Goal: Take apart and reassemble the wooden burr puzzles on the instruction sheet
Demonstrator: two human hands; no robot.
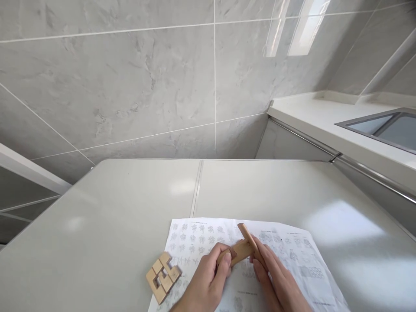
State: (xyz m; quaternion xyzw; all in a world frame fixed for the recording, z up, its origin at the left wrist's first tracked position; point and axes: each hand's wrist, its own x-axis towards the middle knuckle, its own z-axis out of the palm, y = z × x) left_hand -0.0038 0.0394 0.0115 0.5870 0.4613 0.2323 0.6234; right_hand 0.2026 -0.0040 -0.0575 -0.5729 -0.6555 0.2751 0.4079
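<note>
My left hand (209, 277) is closed around one end of a flat wooden puzzle piece (242, 251), thumb on top. A slimmer wooden puzzle stick (247, 236) slants across the other end of that piece. My right hand (276, 275) holds the stick along its side, with the fingers fairly straight and the stick's upper end poking out. The two pieces touch, but I cannot tell whether they interlock. Both are above a white printed instruction sheet (227, 225). Several notched wooden puzzle pieces (163, 277) lie together left of my left hand, partly on the sheet.
The sheet, showing small printed diagrams, lies on a pale folding table (130, 216) with a seam down its middle. Behind stands a grey tiled wall (146, 86). A white counter (302, 115) with a metal-framed sink or hob (383, 125) is at the right.
</note>
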